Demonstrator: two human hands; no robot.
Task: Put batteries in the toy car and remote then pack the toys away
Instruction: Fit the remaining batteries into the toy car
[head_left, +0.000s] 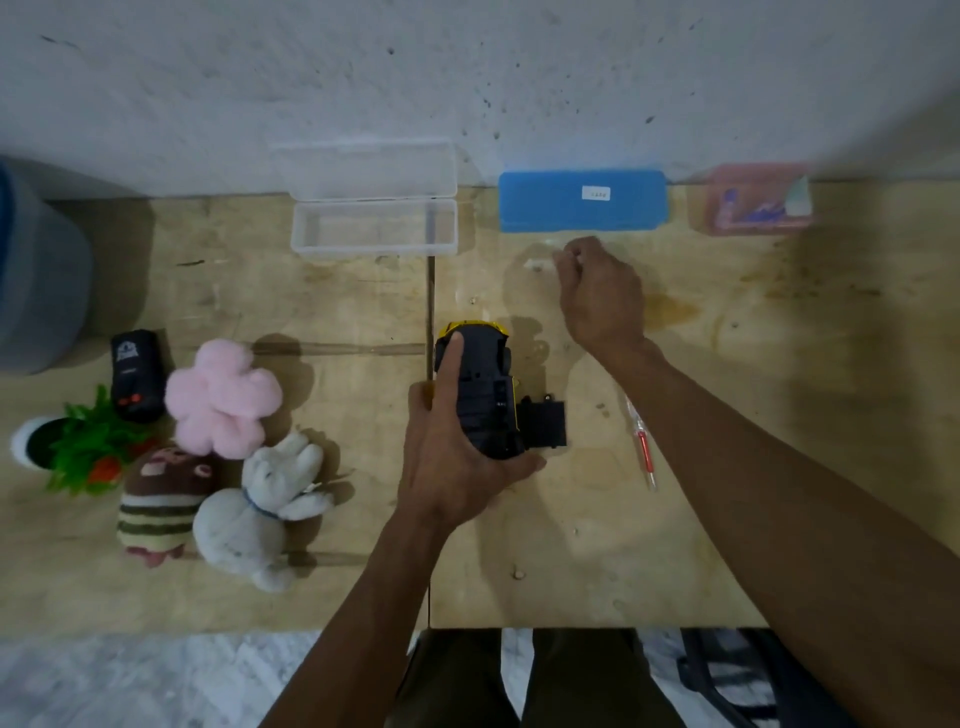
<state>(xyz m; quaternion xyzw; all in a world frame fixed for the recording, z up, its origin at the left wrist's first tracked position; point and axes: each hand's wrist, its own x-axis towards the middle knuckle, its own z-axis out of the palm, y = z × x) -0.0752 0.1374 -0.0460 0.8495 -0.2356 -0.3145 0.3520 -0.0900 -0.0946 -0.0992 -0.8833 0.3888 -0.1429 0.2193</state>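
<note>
A person's two bare arms reach over a wooden table (727, 519), seen from above. The left hand (452, 457) is clamped around a yellow and black toy car (480, 387) turned underside up, index finger stretched along its belly. Hanging open off the car's side nearest the other arm is a black battery cover (544, 423).

The right hand (597, 296) is beyond the car, fingers curled together near a small pale object on the table just short of a closed blue case (582, 201). The view is blurred there, so whether the fingers are pinching anything cannot be told; it may be a battery or a wrapper.

Just under the right forearm lies a red screwdriver (643, 449). Well to the outer side of the left hand sits the black remote (136, 376), beside a cluster of plush toys (223, 452). Beyond the left hand stands an open clear box (374, 227).

Risks, judged from here: the loose cover could snap or swing shut if the car tips in the one-handed grip. A battery fetched blind could go in reversed. The forearm could sweep the screwdriver off the table edge.
</note>
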